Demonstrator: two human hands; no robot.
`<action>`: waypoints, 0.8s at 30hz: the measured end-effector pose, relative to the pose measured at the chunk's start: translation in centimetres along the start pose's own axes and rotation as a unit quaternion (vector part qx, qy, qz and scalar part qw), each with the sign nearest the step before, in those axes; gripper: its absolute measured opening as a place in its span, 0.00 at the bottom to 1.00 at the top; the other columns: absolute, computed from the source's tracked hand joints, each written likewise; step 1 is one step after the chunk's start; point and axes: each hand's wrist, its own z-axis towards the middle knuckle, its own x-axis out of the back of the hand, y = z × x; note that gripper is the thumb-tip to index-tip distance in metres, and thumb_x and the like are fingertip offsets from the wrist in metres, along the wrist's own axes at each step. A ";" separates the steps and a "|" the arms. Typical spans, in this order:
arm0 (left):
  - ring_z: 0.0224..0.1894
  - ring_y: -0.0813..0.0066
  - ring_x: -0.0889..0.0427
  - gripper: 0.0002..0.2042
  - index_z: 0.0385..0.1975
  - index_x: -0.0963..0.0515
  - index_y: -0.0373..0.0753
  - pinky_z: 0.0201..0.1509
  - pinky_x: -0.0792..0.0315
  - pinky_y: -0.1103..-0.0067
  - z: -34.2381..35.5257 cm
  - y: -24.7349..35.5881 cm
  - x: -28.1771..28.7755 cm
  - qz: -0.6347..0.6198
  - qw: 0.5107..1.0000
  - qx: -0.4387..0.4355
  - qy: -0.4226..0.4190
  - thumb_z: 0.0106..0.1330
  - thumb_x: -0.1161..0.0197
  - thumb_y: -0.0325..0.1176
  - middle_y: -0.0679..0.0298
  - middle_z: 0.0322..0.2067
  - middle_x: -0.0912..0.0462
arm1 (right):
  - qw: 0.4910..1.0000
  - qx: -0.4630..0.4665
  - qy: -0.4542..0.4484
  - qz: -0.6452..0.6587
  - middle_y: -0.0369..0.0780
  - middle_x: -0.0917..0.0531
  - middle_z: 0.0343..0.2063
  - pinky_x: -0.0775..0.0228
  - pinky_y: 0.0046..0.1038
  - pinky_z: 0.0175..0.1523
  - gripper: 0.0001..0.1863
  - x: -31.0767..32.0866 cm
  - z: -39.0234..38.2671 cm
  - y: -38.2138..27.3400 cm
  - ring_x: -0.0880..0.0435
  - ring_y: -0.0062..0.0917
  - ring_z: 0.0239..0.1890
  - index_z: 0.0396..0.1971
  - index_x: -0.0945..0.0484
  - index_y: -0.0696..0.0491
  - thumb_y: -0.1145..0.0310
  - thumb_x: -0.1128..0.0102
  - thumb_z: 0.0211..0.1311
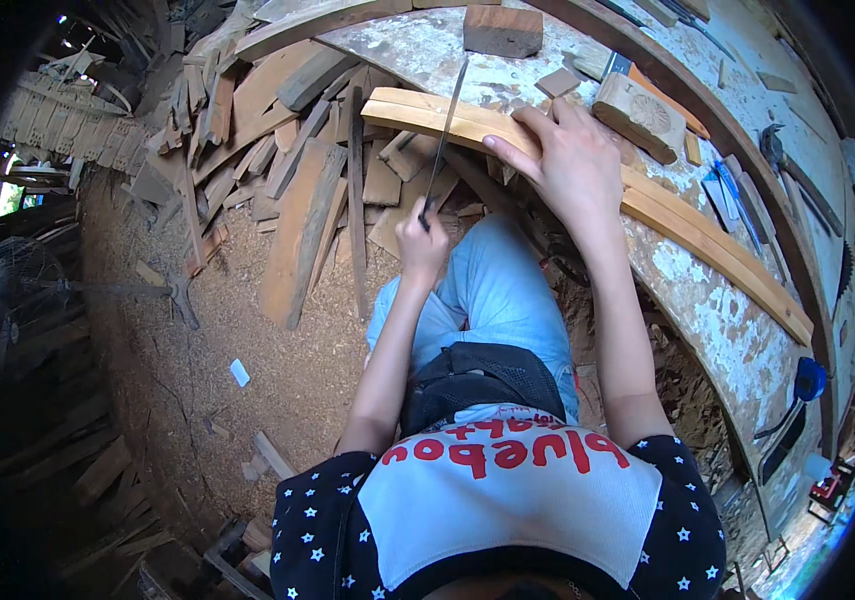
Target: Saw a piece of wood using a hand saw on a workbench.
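**Pale wooden strip steadied on a counter, thin blade across it**

Seen from above, a seated person in blue jeans leans over a worn, paint-spattered counter (pixel 688 275). Along its near edge lies a long, slightly curved wooden strip (pixel 703 238), its left end jutting past the edge above a heap of offcuts (pixel 303 215). The right hand (pixel 578 165) presses down on the strip, fingers spread over its top and thumb stretched toward the left. The left hand (pixel 422 243) has its fingers closed around the dark handle of a thin-bladed tool (pixel 448 130); the blade points away from the body and crosses the strip near its left end. Whether it has teeth cannot be made out.

A brown wooden block (pixel 503 31) rests beyond the blade's tip, and a rounded wooden block (pixel 638 116) sits just right of the right hand. Farther right is a hammer (pixel 774 148). Sawdust covers the floor (pixel 198 370); a fan (pixel 14 285) stands at far left.
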 end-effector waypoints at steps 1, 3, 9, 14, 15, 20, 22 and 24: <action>0.20 0.46 0.23 0.06 0.26 0.28 0.33 0.22 0.35 0.60 0.1 0.2 0.0 0.000 1.000 -0.001 0.000 0.62 0.51 0.27 0.45 0.17 0.27 | 1.000 -0.001 0.001 0.000 0.42 0.22 0.30 0.25 0.32 0.37 0.27 0.1 0.0 0.1 0.19 0.32 0.38 0.37 0.20 0.49 0.39 0.46 0.53; 0.20 0.45 0.24 0.06 0.25 0.29 0.33 0.22 0.36 0.59 0.4 0.4 0.0 0.025 1.000 -0.016 0.003 0.63 0.51 0.27 0.45 0.16 0.27 | 1.000 -0.002 -0.006 -0.008 0.42 0.22 0.30 0.25 0.32 0.37 0.27 0.3 0.0 0.2 0.19 0.31 0.38 0.37 0.20 0.49 0.39 0.46 0.53; 0.17 0.51 0.25 0.12 0.33 0.24 0.30 0.21 0.35 0.66 3.3 3.8 -0.7 0.030 0.999 -0.010 -0.025 0.68 0.53 0.32 0.47 0.15 0.28 | 1.000 0.001 0.015 -0.014 0.42 0.22 0.30 0.25 0.32 0.36 0.26 0.1 -0.1 0.6 0.19 0.31 0.38 0.36 0.19 0.49 0.40 0.45 0.53; 0.19 0.47 0.24 0.10 0.30 0.25 0.32 0.23 0.35 0.62 -0.4 1.3 0.0 0.031 0.999 -0.007 0.003 0.66 0.51 0.30 0.47 0.15 0.27 | 1.000 0.002 0.004 -0.019 0.42 0.22 0.30 0.25 0.32 0.36 0.26 0.3 -0.1 0.2 0.19 0.32 0.38 0.36 0.19 0.49 0.40 0.45 0.53; 0.21 0.43 0.25 0.07 0.28 0.26 0.33 0.24 0.34 0.59 -0.3 1.4 0.1 0.032 0.999 0.010 -0.005 0.64 0.50 0.28 0.45 0.16 0.26 | 1.000 0.001 0.001 -0.020 0.42 0.22 0.30 0.26 0.32 0.36 0.26 0.3 0.0 0.2 0.19 0.32 0.38 0.36 0.19 0.49 0.40 0.45 0.53; 0.22 0.43 0.24 0.08 0.27 0.26 0.34 0.24 0.34 0.59 6.0 7.9 0.1 0.021 0.999 0.043 -0.026 0.64 0.49 0.30 0.46 0.16 0.25 | 1.000 0.007 -0.015 -0.005 0.41 0.22 0.30 0.26 0.32 0.37 0.26 0.9 -0.5 -0.1 0.20 0.31 0.38 0.34 0.19 0.49 0.40 0.44 0.53; 0.21 0.44 0.24 0.08 0.27 0.26 0.34 0.24 0.34 0.58 5.8 7.9 0.2 0.045 0.998 0.030 -0.023 0.63 0.48 0.30 0.46 0.15 0.26 | 1.000 0.003 -0.010 0.000 0.40 0.22 0.30 0.26 0.32 0.37 0.26 0.9 -0.6 -0.1 0.20 0.31 0.38 0.33 0.19 0.49 0.40 0.44 0.52; 0.21 0.44 0.24 0.07 0.27 0.26 0.34 0.24 0.33 0.58 2.5 5.0 0.7 0.059 0.998 0.015 -0.006 0.62 0.48 0.29 0.46 0.15 0.26 | 1.000 0.011 -0.012 0.002 0.40 0.22 0.30 0.26 0.32 0.37 0.25 0.9 -0.7 -0.2 0.20 0.31 0.38 0.34 0.19 0.49 0.40 0.43 0.52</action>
